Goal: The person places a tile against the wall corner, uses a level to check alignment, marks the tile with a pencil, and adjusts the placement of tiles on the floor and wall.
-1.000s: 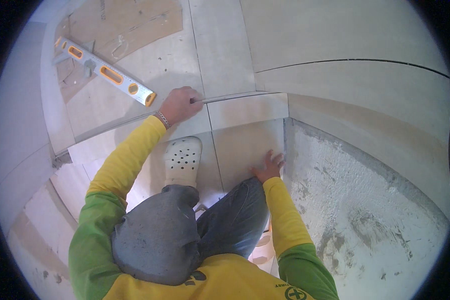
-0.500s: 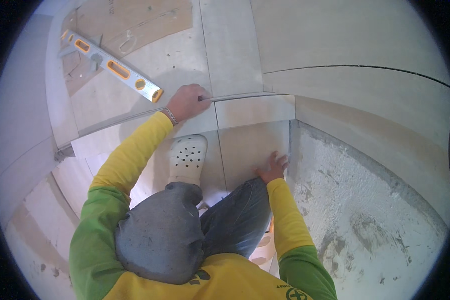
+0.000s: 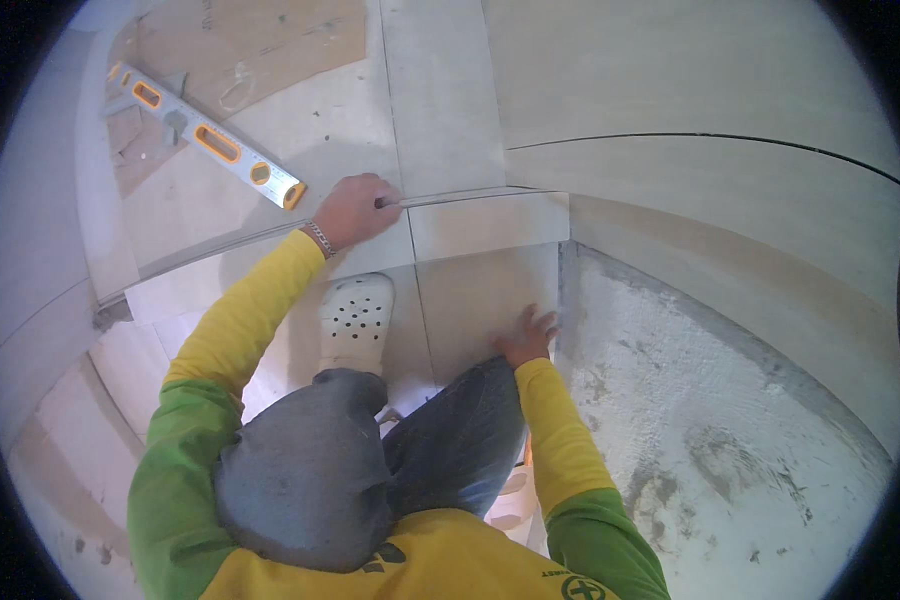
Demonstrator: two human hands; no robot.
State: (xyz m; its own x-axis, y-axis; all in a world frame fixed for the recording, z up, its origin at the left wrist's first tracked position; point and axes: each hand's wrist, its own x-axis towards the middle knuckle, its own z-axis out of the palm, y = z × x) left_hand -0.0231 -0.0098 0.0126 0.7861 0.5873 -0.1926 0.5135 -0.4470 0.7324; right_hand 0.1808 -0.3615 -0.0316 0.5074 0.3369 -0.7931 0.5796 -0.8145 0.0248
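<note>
My left hand [image 3: 358,212], with a chain bracelet at its wrist, is at the edge where the upper floor tile [image 3: 345,130] meets the step's front tile [image 3: 485,222]. Its fingers are closed in a pinch; a small dark bit shows at the fingertips, too small to name. A thin open joint runs along that edge to the right of the fingers. Lower down, my right hand [image 3: 528,337] rests beside my knee with its fingers spread over the tread tile [image 3: 485,290], close to its right end. Nothing shows in it.
A silver spirit level [image 3: 210,138] with orange trim lies on the upper floor, partly over brown cardboard [image 3: 280,45]. My white perforated clog [image 3: 357,315] stands on the tread. Tiled wall [image 3: 690,60] rises at the right, above a rough whitish wall surface [image 3: 690,400].
The whole view has shifted slightly, so things sit a little further left. Both hands keep nearly the same places on the tiles.
</note>
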